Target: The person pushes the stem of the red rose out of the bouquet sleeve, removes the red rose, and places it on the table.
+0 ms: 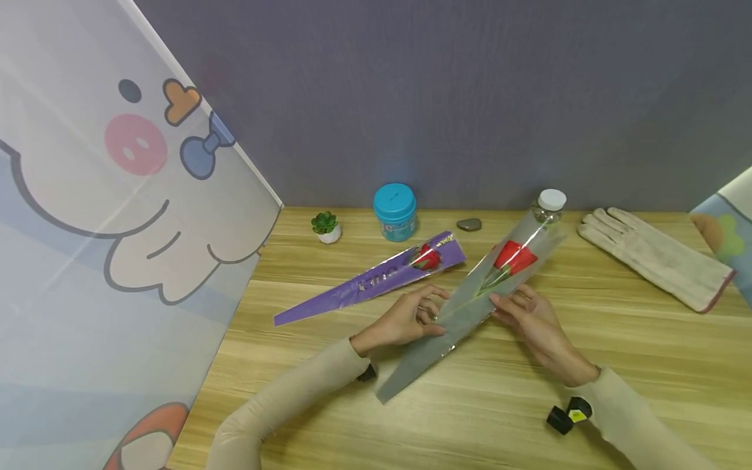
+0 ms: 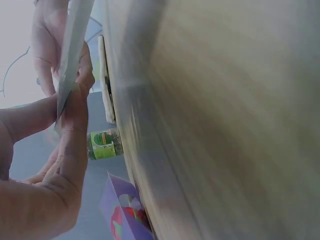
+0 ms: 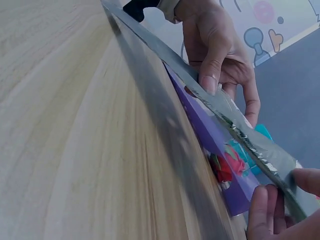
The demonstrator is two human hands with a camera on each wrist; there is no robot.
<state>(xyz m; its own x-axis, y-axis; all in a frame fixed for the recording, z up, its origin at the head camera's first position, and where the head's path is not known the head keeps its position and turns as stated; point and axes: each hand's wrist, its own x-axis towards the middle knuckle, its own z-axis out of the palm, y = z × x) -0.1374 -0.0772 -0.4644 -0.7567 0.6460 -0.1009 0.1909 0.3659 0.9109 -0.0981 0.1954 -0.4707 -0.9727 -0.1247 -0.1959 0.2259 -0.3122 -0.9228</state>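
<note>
A red rose in a grey, clear-fronted wrapper (image 1: 464, 320) slants above the table, its narrow end toward the near left. My left hand (image 1: 414, 316) pinches the wrapper's left edge between thumb and fingers. On the opposite edge, below the red bloom (image 1: 514, 258), my right hand (image 1: 537, 329) grips it the same way. The right wrist view shows the grey wrapper (image 3: 160, 47) edge-on, raised off the wood, with the left hand's thumb (image 3: 212, 67) on top. Behind it lies a second rose in a purple wrapper (image 1: 367, 281), which neither hand touches.
Along the back stand a small potted succulent (image 1: 326, 226), a blue lidded tub (image 1: 395, 212), a grey stone (image 1: 469, 224) and a white-capped jar (image 1: 551, 201). A pale work glove (image 1: 655, 258) lies at the right. A grey partition (image 1: 446, 104) rises behind the table.
</note>
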